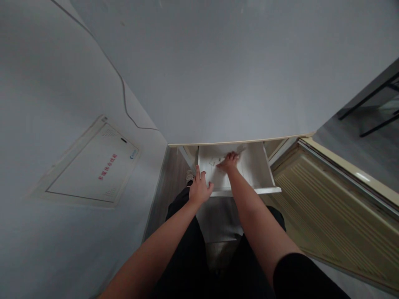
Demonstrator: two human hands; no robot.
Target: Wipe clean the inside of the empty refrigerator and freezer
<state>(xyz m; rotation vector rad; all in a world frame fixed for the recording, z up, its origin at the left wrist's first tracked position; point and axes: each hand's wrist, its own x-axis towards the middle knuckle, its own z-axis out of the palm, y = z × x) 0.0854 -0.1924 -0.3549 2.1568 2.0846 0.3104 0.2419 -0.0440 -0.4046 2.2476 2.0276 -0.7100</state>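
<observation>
One flat white access panel with red lettering (93, 168) sits in the grey wall at far left, well apart from everything else. One pulled-out white drawer (249, 190) juts from under the pale worktop edge (240, 141). The left hand (199, 189) rests on the drawer's front left corner, fingers spread apart. The right hand (229, 161) lies inside on the drawer floor, fingers slightly apart, touching one small pale scrap (215, 161); whether they pinch it, I cannot tell. One open cream ribbed door (330, 207) crowds the drawer's right side.
</observation>
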